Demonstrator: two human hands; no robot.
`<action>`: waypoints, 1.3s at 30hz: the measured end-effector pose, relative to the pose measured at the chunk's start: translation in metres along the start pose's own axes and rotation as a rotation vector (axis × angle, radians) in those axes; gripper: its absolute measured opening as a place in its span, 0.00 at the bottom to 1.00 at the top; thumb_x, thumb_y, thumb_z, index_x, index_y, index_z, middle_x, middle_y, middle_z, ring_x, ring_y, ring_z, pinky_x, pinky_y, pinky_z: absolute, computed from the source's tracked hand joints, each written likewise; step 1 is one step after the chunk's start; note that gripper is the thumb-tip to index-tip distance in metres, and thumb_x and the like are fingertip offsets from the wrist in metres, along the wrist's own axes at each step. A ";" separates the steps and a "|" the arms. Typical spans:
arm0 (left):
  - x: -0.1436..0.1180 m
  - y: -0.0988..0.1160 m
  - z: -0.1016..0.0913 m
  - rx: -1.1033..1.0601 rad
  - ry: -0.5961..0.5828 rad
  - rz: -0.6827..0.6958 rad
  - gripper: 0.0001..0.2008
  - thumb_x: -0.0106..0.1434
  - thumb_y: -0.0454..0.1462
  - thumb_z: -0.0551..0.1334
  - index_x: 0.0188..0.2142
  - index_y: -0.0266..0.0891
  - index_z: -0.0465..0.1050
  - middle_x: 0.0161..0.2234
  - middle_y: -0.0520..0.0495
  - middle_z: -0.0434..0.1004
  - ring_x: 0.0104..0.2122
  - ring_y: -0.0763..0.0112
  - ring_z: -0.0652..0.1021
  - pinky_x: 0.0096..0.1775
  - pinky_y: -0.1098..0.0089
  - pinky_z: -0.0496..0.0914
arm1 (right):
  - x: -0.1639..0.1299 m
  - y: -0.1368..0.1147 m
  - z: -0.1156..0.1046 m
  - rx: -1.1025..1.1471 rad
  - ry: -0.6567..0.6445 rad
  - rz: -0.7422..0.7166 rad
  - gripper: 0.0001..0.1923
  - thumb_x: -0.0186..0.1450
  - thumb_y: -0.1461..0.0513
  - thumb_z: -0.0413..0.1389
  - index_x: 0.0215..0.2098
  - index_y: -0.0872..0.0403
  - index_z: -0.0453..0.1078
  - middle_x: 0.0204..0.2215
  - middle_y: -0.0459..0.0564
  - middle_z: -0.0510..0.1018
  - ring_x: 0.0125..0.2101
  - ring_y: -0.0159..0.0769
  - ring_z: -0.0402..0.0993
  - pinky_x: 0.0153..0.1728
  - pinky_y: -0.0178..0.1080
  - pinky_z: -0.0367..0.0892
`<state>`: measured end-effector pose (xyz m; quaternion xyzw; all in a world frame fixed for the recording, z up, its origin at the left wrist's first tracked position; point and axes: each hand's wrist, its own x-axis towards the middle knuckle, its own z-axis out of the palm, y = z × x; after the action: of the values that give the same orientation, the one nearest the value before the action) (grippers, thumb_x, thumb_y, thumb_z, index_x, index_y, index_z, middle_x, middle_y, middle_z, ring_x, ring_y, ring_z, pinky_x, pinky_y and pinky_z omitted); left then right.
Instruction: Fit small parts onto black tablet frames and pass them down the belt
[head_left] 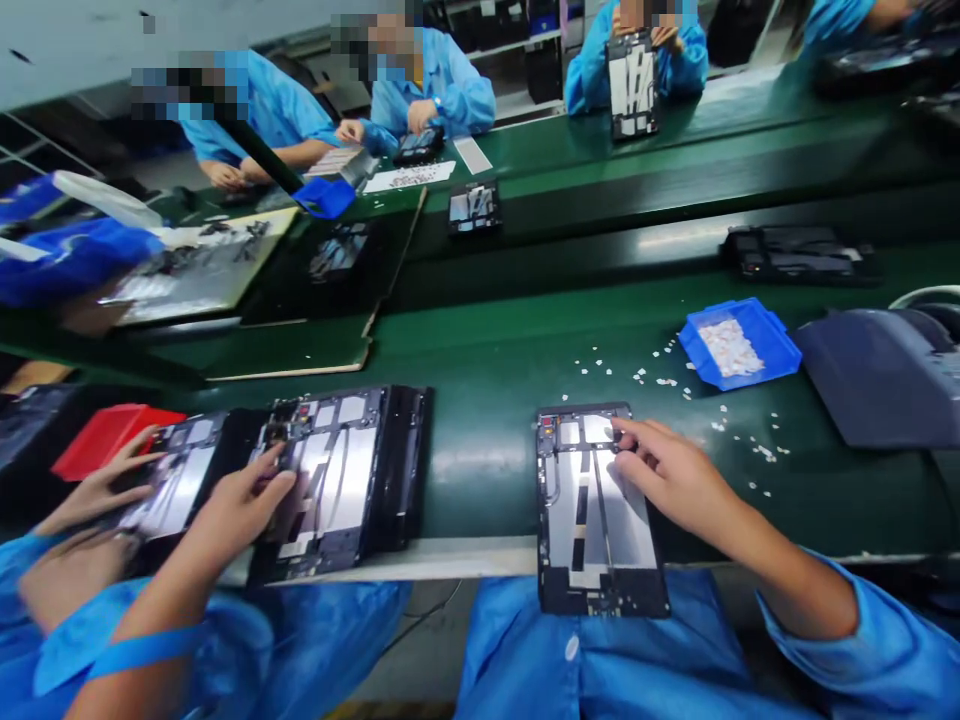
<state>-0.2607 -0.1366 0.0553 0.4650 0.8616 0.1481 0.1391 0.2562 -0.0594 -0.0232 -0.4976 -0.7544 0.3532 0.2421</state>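
Note:
In front of me an opened tablet [626, 520] lies with its silver inside and dark ribbon cables showing. Its near end juts past the bench edge. My right hand [667, 465] is over its upper right part, thumb and index finger pinched together; whatever they may hold is too small to make out. Off to the left, my left hand [244, 500], below a blue wristband, has its closed fingers at the left edge of another opened tablet [352, 480]. That one tops a stack of dark tablets near the bench edge.
A blue tray [787, 350] holds small white pieces, with more scattered on the green bench [480, 400]. A dark grey device [877, 390] stands at right. A co-worker's hands [97, 490] touch an opened tablet [176, 480] beside a red tray [112, 435]. Several co-workers sit opposite.

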 end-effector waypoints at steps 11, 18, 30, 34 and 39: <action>-0.042 0.196 0.170 0.130 -0.196 0.987 0.27 0.68 0.27 0.52 0.60 0.53 0.74 0.52 0.40 0.75 0.45 0.57 0.76 0.47 0.57 0.73 | 0.027 -0.010 0.022 -0.104 -0.012 -0.126 0.16 0.71 0.62 0.54 0.53 0.54 0.78 0.43 0.54 0.83 0.41 0.40 0.79 0.45 0.41 0.72; -0.018 0.193 0.186 0.188 -0.040 1.213 0.13 0.71 0.31 0.56 0.45 0.43 0.80 0.51 0.39 0.76 0.46 0.56 0.74 0.44 0.60 0.72 | 0.038 -0.005 0.023 -0.059 0.008 -0.036 0.15 0.70 0.63 0.55 0.52 0.54 0.79 0.45 0.54 0.84 0.45 0.41 0.80 0.49 0.42 0.71; -0.058 0.179 0.210 -0.557 -0.056 0.866 0.09 0.68 0.31 0.61 0.44 0.43 0.76 0.42 0.46 0.80 0.42 0.67 0.79 0.45 0.66 0.74 | 0.089 -0.024 0.052 0.185 -0.182 0.123 0.05 0.64 0.67 0.58 0.32 0.55 0.76 0.25 0.42 0.78 0.26 0.29 0.70 0.27 0.31 0.57; -0.078 0.185 0.216 -0.901 -0.223 0.399 0.13 0.64 0.35 0.65 0.49 0.40 0.72 0.40 0.46 0.80 0.39 0.68 0.81 0.42 0.68 0.75 | 0.077 -0.028 0.057 0.089 -0.090 0.030 0.06 0.66 0.67 0.58 0.31 0.54 0.75 0.27 0.44 0.79 0.28 0.31 0.72 0.30 0.33 0.58; -0.081 0.197 0.217 -1.036 -0.238 0.179 0.11 0.62 0.38 0.67 0.44 0.39 0.72 0.34 0.48 0.81 0.35 0.68 0.81 0.40 0.69 0.75 | 0.062 -0.032 0.069 -0.021 0.067 -0.080 0.05 0.67 0.66 0.57 0.35 0.53 0.75 0.33 0.49 0.81 0.36 0.36 0.76 0.37 0.35 0.63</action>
<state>0.0138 -0.0748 -0.0597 0.4206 0.6110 0.5114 0.4339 0.1638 -0.0310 -0.0411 -0.4811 -0.7688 0.3184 0.2759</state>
